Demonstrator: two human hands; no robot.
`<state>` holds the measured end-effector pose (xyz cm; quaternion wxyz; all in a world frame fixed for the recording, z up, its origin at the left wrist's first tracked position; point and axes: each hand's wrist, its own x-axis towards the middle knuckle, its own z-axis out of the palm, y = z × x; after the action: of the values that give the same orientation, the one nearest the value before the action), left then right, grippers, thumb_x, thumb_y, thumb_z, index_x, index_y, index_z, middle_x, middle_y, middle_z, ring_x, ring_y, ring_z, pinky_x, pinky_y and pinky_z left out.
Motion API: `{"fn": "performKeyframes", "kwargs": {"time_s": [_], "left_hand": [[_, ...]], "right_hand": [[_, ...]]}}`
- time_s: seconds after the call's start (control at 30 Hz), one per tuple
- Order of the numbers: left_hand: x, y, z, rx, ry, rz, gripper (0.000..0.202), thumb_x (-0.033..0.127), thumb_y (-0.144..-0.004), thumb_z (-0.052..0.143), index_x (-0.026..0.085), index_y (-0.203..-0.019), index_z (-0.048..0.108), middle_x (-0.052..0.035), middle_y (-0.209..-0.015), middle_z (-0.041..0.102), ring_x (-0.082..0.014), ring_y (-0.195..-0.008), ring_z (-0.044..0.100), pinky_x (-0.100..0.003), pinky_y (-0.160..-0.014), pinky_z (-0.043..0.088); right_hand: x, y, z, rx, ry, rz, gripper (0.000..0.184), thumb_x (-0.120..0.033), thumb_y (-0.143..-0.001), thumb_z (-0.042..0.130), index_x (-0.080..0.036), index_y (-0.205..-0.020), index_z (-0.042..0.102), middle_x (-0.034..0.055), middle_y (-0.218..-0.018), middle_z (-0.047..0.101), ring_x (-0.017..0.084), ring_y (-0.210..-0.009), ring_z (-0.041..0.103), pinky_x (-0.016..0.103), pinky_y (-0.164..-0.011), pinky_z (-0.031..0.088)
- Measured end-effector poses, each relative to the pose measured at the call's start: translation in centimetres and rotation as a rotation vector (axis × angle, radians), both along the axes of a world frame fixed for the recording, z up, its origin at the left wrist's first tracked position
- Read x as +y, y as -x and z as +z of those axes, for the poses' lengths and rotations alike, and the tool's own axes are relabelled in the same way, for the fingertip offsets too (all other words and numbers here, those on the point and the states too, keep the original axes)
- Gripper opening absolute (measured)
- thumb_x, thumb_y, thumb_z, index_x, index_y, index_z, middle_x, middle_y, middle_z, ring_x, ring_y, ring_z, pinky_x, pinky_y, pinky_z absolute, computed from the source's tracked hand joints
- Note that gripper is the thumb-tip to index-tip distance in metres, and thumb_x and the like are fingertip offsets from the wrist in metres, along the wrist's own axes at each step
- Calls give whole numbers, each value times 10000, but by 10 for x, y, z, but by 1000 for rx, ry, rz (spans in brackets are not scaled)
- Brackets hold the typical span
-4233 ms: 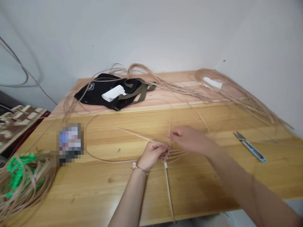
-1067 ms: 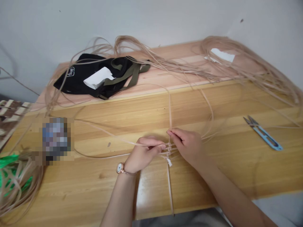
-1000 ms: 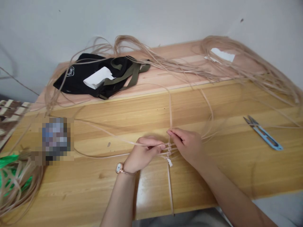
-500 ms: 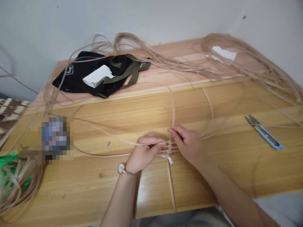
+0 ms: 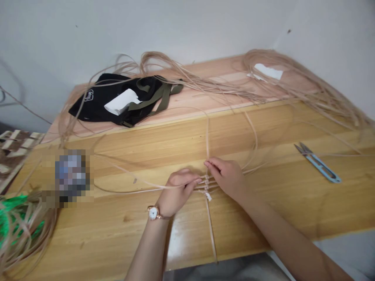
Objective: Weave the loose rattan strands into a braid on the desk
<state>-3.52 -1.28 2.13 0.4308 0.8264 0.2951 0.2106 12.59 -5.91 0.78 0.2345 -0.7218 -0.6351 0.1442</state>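
Note:
A small piece of weaving (image 5: 206, 182) made of pale, flat cane strips lies between my hands on the wooden table. My left hand (image 5: 179, 191), with a watch (image 5: 153, 212) at the wrist, pinches strips at the weaving's left side. Close to its upper right, my right hand (image 5: 227, 175) grips an upright cane strip (image 5: 208, 138) between thumb and forefinger. That strip arches toward the back, and another strip end (image 5: 211, 234) runs down to the table's front edge. A white scrap (image 5: 208, 196) clings to the weaving's lower end. My right fingers hide part of the strips.
Blue-handled thread snips (image 5: 319, 164) lie at the right. Behind are a black bag (image 5: 99, 99) with a white paper roll (image 5: 121, 102) and long cane bundles (image 5: 316, 91). A cane coil (image 5: 32, 230) with green wrapping sits at the left, near a blurred-out object (image 5: 72, 173).
The view has shifted slightly, so the background sits lower in the picture. Both hands keep their pinches on the strips, with hardly any movement against the weaving.

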Motion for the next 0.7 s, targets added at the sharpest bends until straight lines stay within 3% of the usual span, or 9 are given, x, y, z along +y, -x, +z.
{"fn": "performKeyframes", "kwargs": {"time_s": [0.3, 0.43, 0.6, 0.7], "left_hand": [[-1, -3, -1, 75, 4, 16, 235, 256, -816, 437, 150, -779, 644, -51, -704, 617, -140, -666, 534, -243, -627, 414], [-8, -10, 0, 105, 30, 117, 252, 296, -829, 407, 172, -828, 626, -33, -760, 647, -139, -700, 567, -236, -661, 424], [-13, -14, -4, 92, -49, 203, 258, 278, -835, 398, 166, -805, 629, -43, -781, 648, -144, -729, 571, -242, -689, 416], [-14, -14, -6, 123, -88, 235, 273, 276, -839, 387, 164, -764, 625, -30, -680, 631, -132, -638, 554, -238, -628, 406]], "right_hand": [[-1, -1, -10, -36, -30, -28, 305, -324, -863, 350, -167, -769, 593, 19, -647, 614, 114, -556, 537, 201, -518, 274], [-4, -1, -12, 10, -86, -38, 306, -326, -870, 342, -165, -789, 589, 10, -636, 607, 104, -556, 537, 194, -523, 284], [-7, 2, -9, -56, -176, -58, 319, -306, -879, 329, -161, -765, 590, 6, -628, 602, 90, -556, 530, 193, -524, 268], [-8, 4, -7, -147, -180, -64, 328, -305, -881, 324, -170, -765, 599, 6, -590, 597, 87, -511, 512, 204, -497, 234]]}}
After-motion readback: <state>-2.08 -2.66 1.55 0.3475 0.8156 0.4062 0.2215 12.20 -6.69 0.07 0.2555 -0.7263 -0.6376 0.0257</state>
